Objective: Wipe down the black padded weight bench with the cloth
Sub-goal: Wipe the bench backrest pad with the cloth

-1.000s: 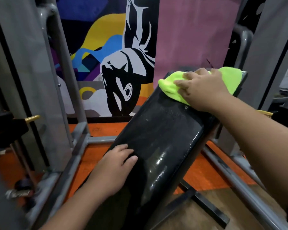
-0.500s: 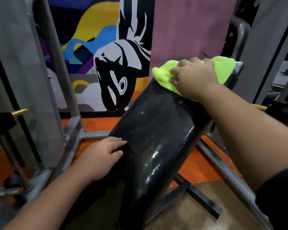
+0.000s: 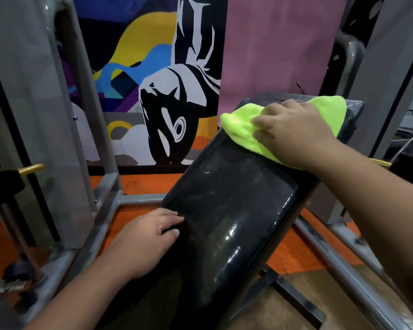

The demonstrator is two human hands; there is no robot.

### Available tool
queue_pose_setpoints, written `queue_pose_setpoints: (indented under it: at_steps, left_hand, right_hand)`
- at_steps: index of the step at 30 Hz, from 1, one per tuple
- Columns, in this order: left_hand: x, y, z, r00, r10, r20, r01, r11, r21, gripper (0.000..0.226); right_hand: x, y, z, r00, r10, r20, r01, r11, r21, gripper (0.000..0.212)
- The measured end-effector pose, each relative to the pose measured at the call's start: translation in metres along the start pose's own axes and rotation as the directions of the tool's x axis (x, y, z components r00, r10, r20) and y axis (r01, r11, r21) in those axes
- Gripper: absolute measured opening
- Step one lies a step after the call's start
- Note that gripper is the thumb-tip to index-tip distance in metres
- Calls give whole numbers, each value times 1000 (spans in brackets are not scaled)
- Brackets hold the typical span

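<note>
The black padded weight bench (image 3: 227, 206) slopes up from the lower middle toward the upper right, its surface glossy and speckled. A bright yellow-green cloth (image 3: 243, 129) lies on the pad's upper end. My right hand (image 3: 293, 132) presses flat on the cloth, fingers spread over it and pointing left. My left hand (image 3: 148, 241) rests on the pad's lower left edge, with fingers curled over the rim.
Grey steel frame tubes (image 3: 105, 210) run along the floor on both sides of the bench. A grey upright post (image 3: 34, 103) with a brass pin (image 3: 30, 168) stands at left. A painted mural wall (image 3: 165, 91) is behind. The floor is orange.
My right hand with the cloth has stayed at the top of the pad, shifting slightly. My left hand has slid a little toward the pad's left edge.
</note>
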State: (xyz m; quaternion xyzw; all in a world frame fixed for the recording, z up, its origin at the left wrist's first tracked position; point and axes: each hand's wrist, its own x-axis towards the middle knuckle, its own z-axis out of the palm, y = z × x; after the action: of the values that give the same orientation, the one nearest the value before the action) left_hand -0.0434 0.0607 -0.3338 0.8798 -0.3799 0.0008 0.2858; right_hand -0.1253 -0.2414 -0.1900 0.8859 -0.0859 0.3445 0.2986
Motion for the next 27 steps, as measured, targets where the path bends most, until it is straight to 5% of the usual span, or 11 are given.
queue_pose_setpoints:
  at_steps: [3,9,14,20,24,27]
  left_hand:
    - [1,0,0,1000,-17,-3,17,1000,-3,35]
    - [-5,6,2,1000,-7,2,7,1000,2,39]
    - [-5,6,3,999,-33,-3,33,999,-12,41]
    - [-7,8,1,999,-39,27,40,998,-43,41]
    - [-7,9,2,998,-55,22,56,998,-40,44]
    - [-7,10,1,998,-66,8,66,997,-37,41]
  right_hand:
    - [28,1,0,991,124,51,-124,992,7,36]
    - [-2,4,-9,996,-62,70,61,998,10,54]
    - [30,40,-9,959,217,181,-219,976,-13,46]
    - [-5,35,-12,999,-44,7,44,999,-16,50]
    - [17,46,-12,986,136,95,-137,991,7,46]
    - [26,26,-5,994,88,60,-86,996,-34,42]
